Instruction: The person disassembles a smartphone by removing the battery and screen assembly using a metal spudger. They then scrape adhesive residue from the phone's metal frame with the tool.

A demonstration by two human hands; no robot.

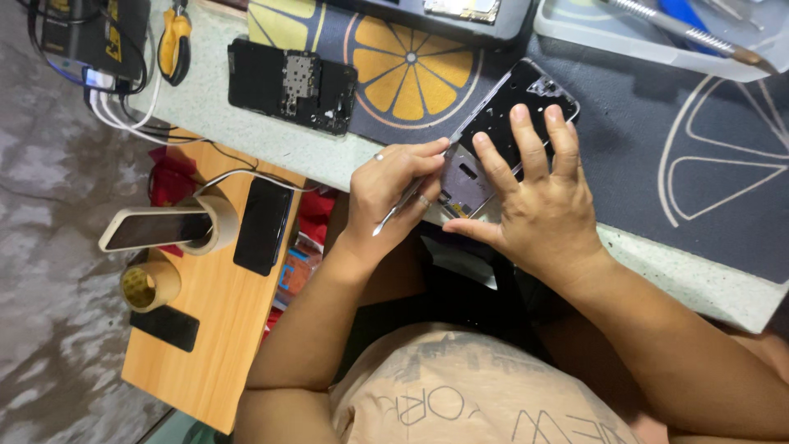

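An opened black phone frame [530, 92] lies on a dark mat printed with orange slices [411, 70] at the counter's front edge. My right hand [538, 201] is spread flat over the frame's lower half and holds it down. My left hand [394, 181], with a ring on one finger, pinches a thin metal pry tool [400, 204]. The tool's tip meets the frame's left edge, beside my right index finger. Part of the frame's inside shows grey between my hands.
A second disassembled phone [292, 86] lies to the left on the counter. Yellow-handled pliers [174, 41], a black device [90, 33] with cables and a white tray [649, 41] are at the back. A low wooden table [222, 329] carries tape rolls [152, 284] and phones [263, 224].
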